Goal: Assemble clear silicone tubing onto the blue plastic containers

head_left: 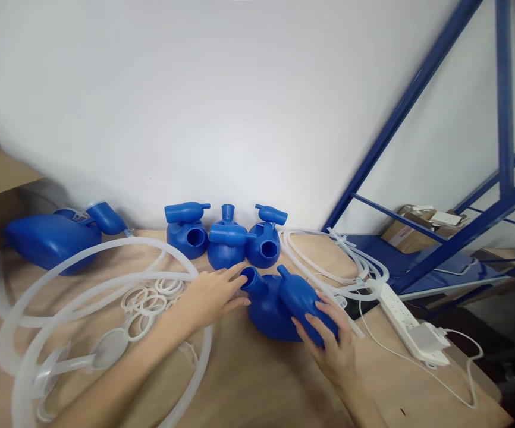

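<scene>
resting on the worktop [248, 380] between both hands, the blue vessel [269, 312] points its open neck left at the left hand [210, 297], fingers spread, touching the rim; the right hand [331, 339] wraps its bulb end.

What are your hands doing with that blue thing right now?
Left hand open, fingers at blue vessel's open neck. Right hand gripping its blue bulb. White tubing close on left.
</scene>
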{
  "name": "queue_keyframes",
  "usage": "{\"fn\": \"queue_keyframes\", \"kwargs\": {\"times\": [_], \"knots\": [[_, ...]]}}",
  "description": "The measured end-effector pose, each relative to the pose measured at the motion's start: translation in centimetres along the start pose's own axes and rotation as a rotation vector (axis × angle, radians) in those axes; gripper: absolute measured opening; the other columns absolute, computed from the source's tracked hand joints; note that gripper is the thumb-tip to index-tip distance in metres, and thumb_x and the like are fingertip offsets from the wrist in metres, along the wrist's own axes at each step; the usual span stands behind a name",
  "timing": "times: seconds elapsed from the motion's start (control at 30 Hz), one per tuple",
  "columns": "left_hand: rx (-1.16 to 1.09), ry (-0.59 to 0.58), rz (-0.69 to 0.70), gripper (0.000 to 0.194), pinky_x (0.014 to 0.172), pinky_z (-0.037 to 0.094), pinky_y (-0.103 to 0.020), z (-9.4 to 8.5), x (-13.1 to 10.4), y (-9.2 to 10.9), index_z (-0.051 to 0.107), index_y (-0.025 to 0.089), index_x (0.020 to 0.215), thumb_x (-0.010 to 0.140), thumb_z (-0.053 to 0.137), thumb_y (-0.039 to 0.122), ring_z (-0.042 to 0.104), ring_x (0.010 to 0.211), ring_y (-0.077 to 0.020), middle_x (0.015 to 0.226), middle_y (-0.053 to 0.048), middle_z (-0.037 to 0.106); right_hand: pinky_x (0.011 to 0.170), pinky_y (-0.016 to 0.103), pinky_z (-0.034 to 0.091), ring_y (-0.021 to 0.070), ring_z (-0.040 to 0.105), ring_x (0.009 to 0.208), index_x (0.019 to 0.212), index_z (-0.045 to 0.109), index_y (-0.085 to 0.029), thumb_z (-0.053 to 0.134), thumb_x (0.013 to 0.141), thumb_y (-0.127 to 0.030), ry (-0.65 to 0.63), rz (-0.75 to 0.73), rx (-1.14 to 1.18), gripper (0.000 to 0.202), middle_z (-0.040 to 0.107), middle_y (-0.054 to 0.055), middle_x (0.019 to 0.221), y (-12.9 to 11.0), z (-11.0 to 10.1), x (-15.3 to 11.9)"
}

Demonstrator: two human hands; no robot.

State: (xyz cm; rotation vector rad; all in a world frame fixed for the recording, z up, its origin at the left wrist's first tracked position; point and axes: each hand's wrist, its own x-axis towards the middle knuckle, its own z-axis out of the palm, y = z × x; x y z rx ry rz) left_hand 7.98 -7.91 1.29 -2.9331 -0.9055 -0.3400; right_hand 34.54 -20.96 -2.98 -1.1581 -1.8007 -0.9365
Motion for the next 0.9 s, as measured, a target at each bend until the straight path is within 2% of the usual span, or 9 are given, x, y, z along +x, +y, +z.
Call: {"fn": "queue_keyframes", "kwargs": {"times": [0.1, 0.23, 0.33, 0.47, 0.6, 0.67, 0.77, 0.83, 0.9], "knots": [[-0.032, 0.001, 0.029, 0.023, 0.069, 0.057, -0.032, 0.3, 0.2, 0.0, 0.069, 0.025, 0.117, 0.107, 0.052, 0.036, 0.077, 0.095, -0.0252, 0.159, -0.008, 0.054, 0.088, 0.050, 0.068, 0.0356, 0.071, 0.118, 0.116, 0.070, -0.027, 0.078, 0.088, -0.015, -0.025, 0.055, -0.032, 0.031, 0.066, 0.011, 0.115, -0.1, 1.3, 0.4], [-0.073, 0.044, 0.078, 0.016, 0.066, 0.055, -0.031, 0.5, 0.2, -0.2, 0.068, 0.023, 0.103, 0.104, 0.052, 0.023, 0.076, 0.088, -0.0225, 0.153, -0.010, 0.058, 0.086, 0.047, 0.067, 0.0343, 0.072, 0.114, 0.123, 0.071, -0.029, 0.073, 0.094, -0.022, -0.090, 0.110, -0.078, 0.030, 0.069, 0.013, 0.119, -0.2, 2.7, 2.5], [-0.047, 0.023, 0.067, 0.015, 0.065, 0.054, -0.032, 0.2, 0.1, 0.0, 0.066, 0.022, 0.106, 0.102, 0.052, 0.020, 0.074, 0.081, -0.0220, 0.146, -0.012, 0.063, 0.082, 0.043, 0.067, 0.0311, 0.074, 0.107, 0.124, 0.070, -0.028, 0.073, 0.095, -0.024, -0.082, 0.116, -0.105, 0.030, 0.070, 0.013, 0.120, -0.2, 3.1, 3.2], [0.008, -0.023, 0.072, 0.013, 0.064, 0.052, -0.031, -0.4, 0.2, 0.0, 0.067, 0.022, 0.105, 0.101, 0.055, 0.021, 0.073, 0.078, -0.0200, 0.144, -0.011, 0.063, 0.085, 0.044, 0.066, 0.0321, 0.073, 0.109, 0.125, 0.069, -0.028, 0.072, 0.096, -0.024, -0.101, 0.137, -0.107, 0.029, 0.069, 0.014, 0.123, -0.5, 3.4, 3.1], [0.062, -0.042, 0.107, 0.014, 0.063, 0.050, -0.030, -0.6, 0.1, -0.6, 0.068, 0.023, 0.108, 0.101, 0.056, 0.020, 0.074, 0.080, -0.0214, 0.147, -0.010, 0.062, 0.084, 0.044, 0.065, 0.0316, 0.072, 0.111, 0.138, 0.060, -0.031, 0.073, 0.095, -0.025, -0.112, 0.180, -0.090, 0.045, 0.068, 0.014, 0.127, -0.4, 4.7, 3.5], [0.061, -0.030, 0.108, 0.014, 0.063, 0.049, -0.031, -0.7, 0.0, -1.0, 0.067, 0.024, 0.107, 0.101, 0.056, 0.019, 0.074, 0.079, -0.0217, 0.147, -0.010, 0.063, 0.085, 0.044, 0.065, 0.0303, 0.073, 0.109, 0.148, 0.047, -0.031, 0.077, 0.092, -0.032, -0.044, 0.247, 0.017, 0.063, 0.067, 0.014, 0.127, 0.2, 5.7, 3.6], [0.066, -0.027, 0.109, 0.013, 0.064, 0.048, -0.032, -0.9, -0.2, -1.4, 0.066, 0.023, 0.106, 0.101, 0.055, 0.018, 0.074, 0.077, -0.0216, 0.149, -0.009, 0.062, 0.088, 0.047, 0.064, 0.0302, 0.074, 0.106, 0.158, 0.025, -0.024, 0.081, 0.087, -0.047, 0.045, 0.423, 0.199, 0.094, 0.067, 0.015, 0.124, 1.1, 6.7, 2.8], [0.083, -0.037, 0.111, 0.013, 0.064, 0.049, -0.034, -0.9, -0.3, -1.4, 0.066, 0.023, 0.106, 0.102, 0.055, 0.019, 0.075, 0.077, -0.0230, 0.151, -0.009, 0.061, 0.085, 0.049, 0.065, 0.0320, 0.075, 0.104, 0.158, 0.024, -0.019, 0.082, 0.084, -0.053, 0.022, 0.549, 0.232, 0.100, 0.068, 0.018, 0.123, 1.1, 7.1, 1.4], [0.111, -0.057, 0.115, 0.012, 0.065, 0.050, -0.036, -0.7, -0.4, -1.3, 0.066, 0.024, 0.107, 0.102, 0.056, 0.020, 0.075, 0.078, -0.0256, 0.153, -0.007, 0.060, 0.079, 0.049, 0.066, 0.0352, 0.075, 0.103, 0.155, 0.032, -0.014, 0.081, 0.083, -0.057, -0.066, 0.683, 0.195, 0.097, 0.069, 0.022, 0.121, 0.5, 7.3, -0.4]]}}
